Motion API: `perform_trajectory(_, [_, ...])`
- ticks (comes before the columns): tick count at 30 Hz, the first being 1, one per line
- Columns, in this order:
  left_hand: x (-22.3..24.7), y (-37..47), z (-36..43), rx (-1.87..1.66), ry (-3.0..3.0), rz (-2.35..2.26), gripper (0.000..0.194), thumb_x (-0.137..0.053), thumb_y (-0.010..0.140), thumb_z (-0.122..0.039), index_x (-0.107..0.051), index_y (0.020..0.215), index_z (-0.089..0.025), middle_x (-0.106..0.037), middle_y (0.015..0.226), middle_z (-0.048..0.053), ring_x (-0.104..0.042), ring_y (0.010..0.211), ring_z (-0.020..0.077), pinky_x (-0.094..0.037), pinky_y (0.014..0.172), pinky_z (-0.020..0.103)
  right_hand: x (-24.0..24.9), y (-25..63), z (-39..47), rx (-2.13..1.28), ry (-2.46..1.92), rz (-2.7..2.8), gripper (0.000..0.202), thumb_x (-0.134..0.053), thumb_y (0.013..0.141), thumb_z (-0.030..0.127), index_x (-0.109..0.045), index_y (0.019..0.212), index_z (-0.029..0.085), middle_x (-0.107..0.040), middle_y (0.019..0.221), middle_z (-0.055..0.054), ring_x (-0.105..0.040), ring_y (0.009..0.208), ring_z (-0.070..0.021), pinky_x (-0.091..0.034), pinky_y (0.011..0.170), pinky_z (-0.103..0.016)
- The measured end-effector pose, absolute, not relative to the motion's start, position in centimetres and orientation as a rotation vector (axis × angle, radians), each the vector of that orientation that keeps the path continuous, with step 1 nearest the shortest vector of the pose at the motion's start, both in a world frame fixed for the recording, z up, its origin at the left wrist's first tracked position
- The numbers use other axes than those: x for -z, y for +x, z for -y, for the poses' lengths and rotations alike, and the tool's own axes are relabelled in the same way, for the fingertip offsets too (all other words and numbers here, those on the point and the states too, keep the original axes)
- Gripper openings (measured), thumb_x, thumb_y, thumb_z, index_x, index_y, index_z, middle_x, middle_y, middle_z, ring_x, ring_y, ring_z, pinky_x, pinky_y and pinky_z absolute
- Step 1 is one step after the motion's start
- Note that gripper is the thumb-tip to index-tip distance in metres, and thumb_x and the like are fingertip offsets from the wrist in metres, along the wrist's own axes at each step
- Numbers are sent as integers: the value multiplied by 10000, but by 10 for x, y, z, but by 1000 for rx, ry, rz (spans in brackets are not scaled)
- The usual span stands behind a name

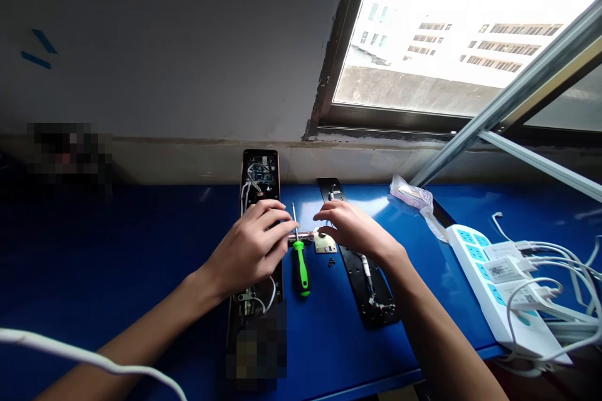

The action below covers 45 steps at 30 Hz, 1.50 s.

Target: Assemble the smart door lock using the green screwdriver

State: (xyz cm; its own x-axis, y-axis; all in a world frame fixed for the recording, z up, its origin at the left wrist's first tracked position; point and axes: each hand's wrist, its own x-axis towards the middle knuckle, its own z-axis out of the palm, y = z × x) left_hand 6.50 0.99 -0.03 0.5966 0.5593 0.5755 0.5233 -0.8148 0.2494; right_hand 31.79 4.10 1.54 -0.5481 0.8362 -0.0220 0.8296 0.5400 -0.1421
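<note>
My left hand (256, 239) is over the middle of a long black device housing (261, 200), its fingers bent and spaced apart. I see nothing held in it, though its palm is hidden. A circuit board and white wires show inside the housing. My right hand (352, 225) hovers by a small pale circuit board (325, 242), fingers apart, over a long black panel (360, 276) with wires. Between my hands lies a screwdriver (301, 266) with a green and black handle. A pinkish strip, partly hidden, runs behind its shaft to the small board. Several tiny dark screws (332, 262) lie below that board.
A white power strip (463, 244) with plugged adapters and tangled white cables is at the right of the blue table (320, 338). A crumpled plastic packet (411, 194) lies near the metal frame by the window. A white cable (94, 357) crosses the lower left.
</note>
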Motion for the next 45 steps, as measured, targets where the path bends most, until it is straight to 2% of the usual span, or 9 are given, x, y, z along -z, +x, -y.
perform_trajectory(3, [12, 46, -7, -1260, 2575, -1102, 294, -519, 996, -64, -705, 1202, -161, -705, 1181, 92, -552, 1253, 273, -525, 1079, 490, -29, 300, -32, -215, -1365, 2653, 217, -616, 1019, 228, -771, 1169, 202, -764, 1132, -79, -707, 1038, -212, -539, 885, -316])
perform_trajectory(7, [33, 29, -5, -1379, 2452, -1238, 367, -446, 991, -17, -690, 1209, -184, -675, 1219, 88, -569, 1248, 254, -519, 1094, 487, -37, 268, -20, -260, -1164, 2582, 215, -650, 1009, 319, -764, 1152, 205, -762, 1067, -58, -703, 954, -185, -539, 824, -298])
perform_trajectory(11, [44, 23, -3, -1388, 2437, -1201, 395, -429, 999, -20, -649, 1279, -191, -654, 1264, 96, -563, 1298, 255, -524, 1111, 484, -36, 242, -17, -301, -954, 2605, 233, -664, 997, 317, -751, 1167, 184, -757, 1021, -67, -696, 950, -205, -541, 819, -318])
perform_trajectory(16, [45, 21, -1, -1393, 2440, -1170, 327, -484, 989, -37, -681, 1209, -178, -655, 1247, 106, -565, 1306, 267, -533, 1113, 494, -33, 227, -19, -299, -957, 2686, 208, -673, 988, 276, -752, 1146, 165, -748, 1020, -86, -686, 978, -229, -553, 841, -347])
perform_trajectory(22, [47, 21, 0, -1379, 2421, -1163, 319, -492, 978, -30, -700, 1170, -177, -654, 1245, 105, -549, 1330, 274, -532, 1121, 502, -31, 227, -20, -307, -895, 2677, 167, -644, 999, 220, -757, 1101, 152, -732, 1007, -89, -682, 944, -215, -563, 841, -343])
perform_trajectory(28, [35, 24, 2, -1364, 2452, -1177, 292, -522, 984, -55, -720, 1152, -190, -670, 1218, 98, -566, 1290, 280, -546, 1090, 518, -38, 260, -18, -373, -997, 2524, 179, -663, 998, 279, -748, 1128, 191, -738, 1064, -71, -692, 922, -182, -557, 820, -315])
perform_trajectory(32, [13, 40, -2, -1236, 2587, -1051, 261, -536, 982, -72, -727, 1138, -155, -684, 1201, 119, -558, 1291, 295, -562, 1070, 509, -42, 298, -18, -379, -1276, 2537, 161, -642, 1011, 284, -765, 1088, 215, -747, 1061, -58, -691, 943, -182, -540, 838, -316])
perform_trajectory(36, [1, 68, -11, -901, 2803, -878, 225, -538, 1000, -115, -737, 1104, -137, -701, 1158, 131, -570, 1257, 312, -589, 1017, 507, -29, 327, -22, -372, -1452, 2597, 126, -672, 981, 227, -786, 1035, 214, -754, 993, -51, -693, 926, -195, -528, 825, -313])
perform_trajectory(45, [17, 98, -19, -723, 2883, -830, 223, -579, 960, -86, -725, 1118, -146, -700, 1143, 128, -560, 1257, 327, -588, 1009, 522, -2, 333, -26, -412, -1531, 2671, 168, -678, 953, 189, -802, 1064, 204, -759, 1015, -75, -710, 909, -199, -505, 805, -288])
